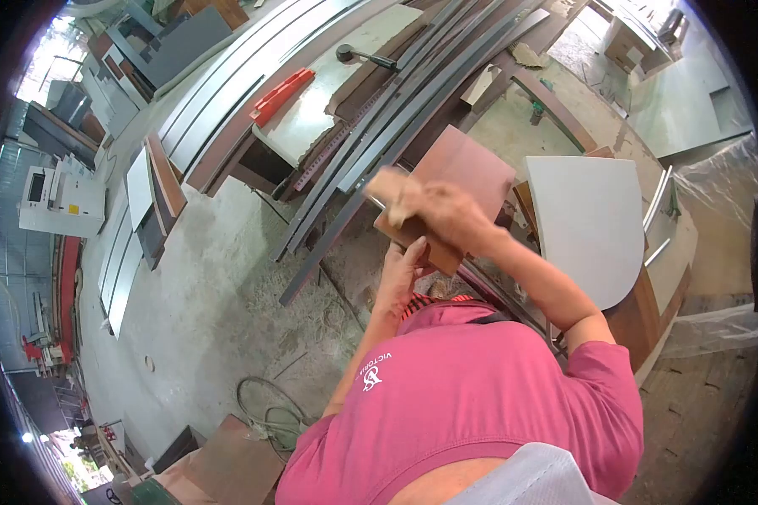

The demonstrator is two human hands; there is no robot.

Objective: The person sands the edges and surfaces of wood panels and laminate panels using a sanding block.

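Note:
My left hand [403, 268] grips the lower edge of a small brown wooden board [444, 255], close in front of my waist. My right hand [456, 217], blurred by motion, is closed around a tan block [386, 187] over the upper part of that board. The block reaches out past my fingers to the left. Behind both hands lies a flat reddish-brown panel [472, 164], partly covered by my right hand.
Long dark metal strips [379, 139] lie slanted beyond my hands. A white panel with a rounded corner [589, 223] rests at the right. Farther off are a red tool [282, 97] and a black-handled tool [366, 56]. A coiled hose [269, 408] lies on the concrete floor.

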